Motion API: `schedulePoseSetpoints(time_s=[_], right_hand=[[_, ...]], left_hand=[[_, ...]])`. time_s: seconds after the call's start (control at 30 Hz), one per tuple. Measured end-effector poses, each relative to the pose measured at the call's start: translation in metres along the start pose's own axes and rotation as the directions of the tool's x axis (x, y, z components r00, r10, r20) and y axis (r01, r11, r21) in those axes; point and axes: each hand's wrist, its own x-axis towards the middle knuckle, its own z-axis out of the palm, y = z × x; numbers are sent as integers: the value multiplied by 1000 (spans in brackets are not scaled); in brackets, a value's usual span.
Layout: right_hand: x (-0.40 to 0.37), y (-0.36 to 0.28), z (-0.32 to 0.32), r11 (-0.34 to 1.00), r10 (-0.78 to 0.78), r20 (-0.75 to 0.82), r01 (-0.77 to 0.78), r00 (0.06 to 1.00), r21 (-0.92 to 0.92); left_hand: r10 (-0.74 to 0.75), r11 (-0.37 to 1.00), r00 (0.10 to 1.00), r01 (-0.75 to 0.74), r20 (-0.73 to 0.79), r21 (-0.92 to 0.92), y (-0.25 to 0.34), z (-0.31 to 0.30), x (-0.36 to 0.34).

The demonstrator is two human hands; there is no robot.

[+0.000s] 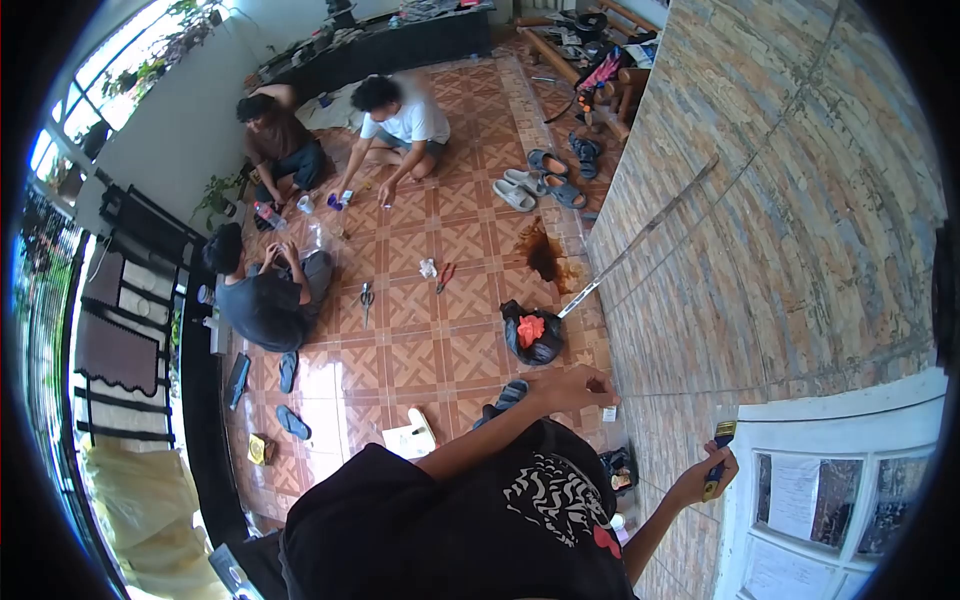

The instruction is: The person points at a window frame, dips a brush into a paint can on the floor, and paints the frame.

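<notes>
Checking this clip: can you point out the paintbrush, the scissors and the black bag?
Paintbrush (726,429): head view, on its bristles.
Scissors (367,300): head view, about where blades and handles meet.
Black bag (542,352): head view, on its dark side, below the reddish thing in its mouth.

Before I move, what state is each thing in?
Paintbrush: held, bristles up.
Right hand: closed around it.
Left hand: raised, grip unclear.
Black bag: open, red item showing.
Scissors: lying flat, blades unclear.
Red-handled tool: lying flat.
Brown stain: spread out, wetness unclear.
Light sandals: unworn.
</notes>
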Motion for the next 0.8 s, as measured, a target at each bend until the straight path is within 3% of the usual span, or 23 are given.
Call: schedulePoseSetpoints(time_s=[0.07,0.23,0.3,0.33,0.37,0.4,0.43,0.47,0.5,0.57,0.63,0.7,0.8], right_hand=[[0,-4,8,1000,-2,-23,2,1000,-23],[-1,-1,12,993,59,-159,-74,986,-92],[0,0,7,983,-46,-192,10,980,-186],[1,-3,6,992,-29,-227,-1,974,-128],[3,-10,5,997,-20,-271,-2,962,-80],[9,-21,1,985,-69,-264,24,962,-170],[15,-36,1,980,-77,-300,17,951,-196],[23,-50,-5,948,-153,-285,60,946,-312],[30,-60,-13,906,-207,-249,89,946,-414],[41,-64,-22,967,-85,-350,-7,933,-254],[55,-53,-32,940,-150,-316,37,937,-339],[71,-47,-36,979,-46,-338,-25,940,-203],[94,-41,-42,938,-117,-329,-5,937,-346]], left_hand=[[-62,993,998,62,2,98,24,-14,4],[-12,994,1000,10,19,112,19,-40,33],[32,999,999,-32,-9,35,-24,-49,51],[44,999,999,-45,-14,-20,-57,-53,64],[-26,987,998,17,53,158,-50,-62,65],[33,994,994,-43,103,98,-55,-67,68],[-68,992,993,76,92,-96,-33,-65,65],[-143,989,984,139,109,48,21,-61,57],[-97,995,980,97,173,6,-5,-72,70],[-57,998,956,64,286,-16,-24,-70,85],[-135,990,964,140,231,-7,0,-70,84],[-132,990,960,138,246,-9,0,-69,94],[-138,985,960,159,244,-68,15,-56,100]])
